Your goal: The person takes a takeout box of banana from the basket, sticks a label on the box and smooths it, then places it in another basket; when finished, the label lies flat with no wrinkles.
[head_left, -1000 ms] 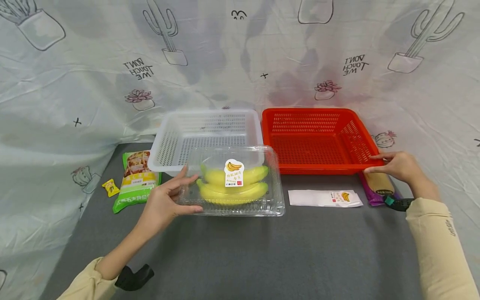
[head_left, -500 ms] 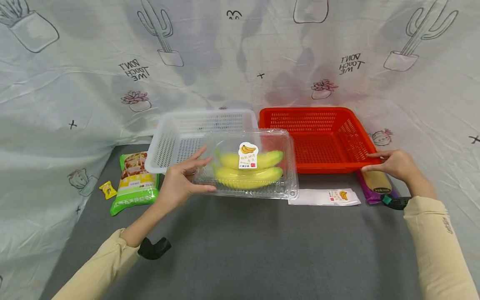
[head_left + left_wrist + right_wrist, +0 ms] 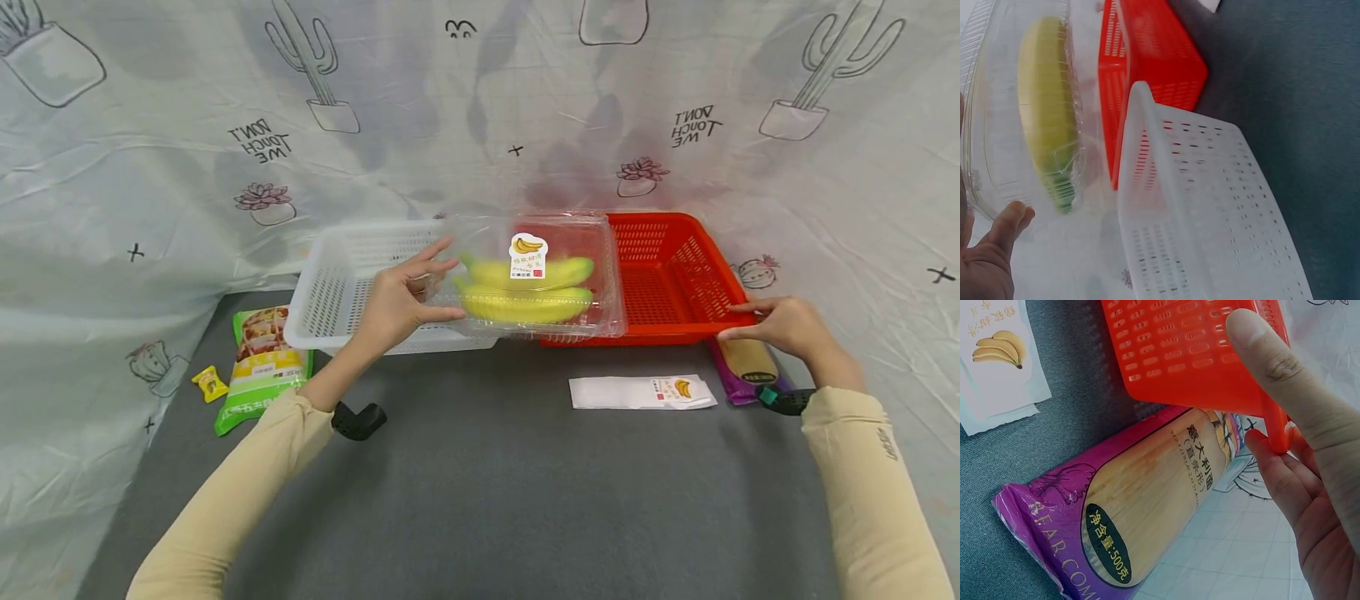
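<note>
My left hand (image 3: pixel 401 300) grips the left end of a clear plastic clamshell box (image 3: pixel 480 233), thumb in front and fingers behind. Two yellow bananas (image 3: pixel 525 304) with greenish tips lie inside, under a banana sticker (image 3: pixel 528 256) on the lid. Held up, the box overlaps the right part of the white basket (image 3: pixel 330 275) and the left part of the red basket (image 3: pixel 660 292) in the head view. My right hand (image 3: pixel 795 327) pinches the red basket's right rim, with the thumb on the outer wall and the fingers at the other side in the right wrist view.
A purple pasta packet (image 3: pixel 1147 494) lies under my right hand. White labels with a banana print (image 3: pixel 641 392) lie in front of the red basket. At left are a green food bag (image 3: pixel 266 367) and a small yellow packet (image 3: pixel 210 384). A printed cloth hangs behind.
My left hand has carried the banana box up, away from me and to the right, from before the white basket to partly over the red one. My right hand stays on the red rim.
</note>
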Available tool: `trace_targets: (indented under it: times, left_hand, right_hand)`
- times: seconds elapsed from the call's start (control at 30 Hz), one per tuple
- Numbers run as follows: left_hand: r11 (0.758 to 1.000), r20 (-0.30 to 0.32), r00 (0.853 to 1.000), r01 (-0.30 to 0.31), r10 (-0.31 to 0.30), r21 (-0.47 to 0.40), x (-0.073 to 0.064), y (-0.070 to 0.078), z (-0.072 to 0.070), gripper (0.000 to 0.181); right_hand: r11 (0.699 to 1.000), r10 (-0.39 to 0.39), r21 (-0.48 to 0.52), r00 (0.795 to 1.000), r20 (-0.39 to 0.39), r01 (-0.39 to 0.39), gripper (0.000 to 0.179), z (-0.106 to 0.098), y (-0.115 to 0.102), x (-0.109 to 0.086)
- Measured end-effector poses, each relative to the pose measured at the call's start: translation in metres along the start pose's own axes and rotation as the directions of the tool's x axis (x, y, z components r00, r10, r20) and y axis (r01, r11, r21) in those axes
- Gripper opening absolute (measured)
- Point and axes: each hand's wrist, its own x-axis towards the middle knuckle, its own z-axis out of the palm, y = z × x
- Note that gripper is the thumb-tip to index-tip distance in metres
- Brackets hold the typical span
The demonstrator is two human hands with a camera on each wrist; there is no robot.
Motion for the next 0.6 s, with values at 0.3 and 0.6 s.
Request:
trace_targets:
  times: [0.3,0.6]
  left_hand:
    - [0.995,0.053,0.996,0.069,-0.065,-0.071,0.029,-0.035,0.015,0.062]
    - [0.998,0.063,0.997,0.045,-0.042,-0.052,0.052,-0.05,0.035,0.062]
  right_hand:
    - [1.0,-0.003,0.02,1.0,0.004,0.003,0.08,-0.001,-0.001,0.001]
    - [1.0,-0.013,0.028,1.0,-0.017,0.014,0.078,0.0,0.0,-0.002]
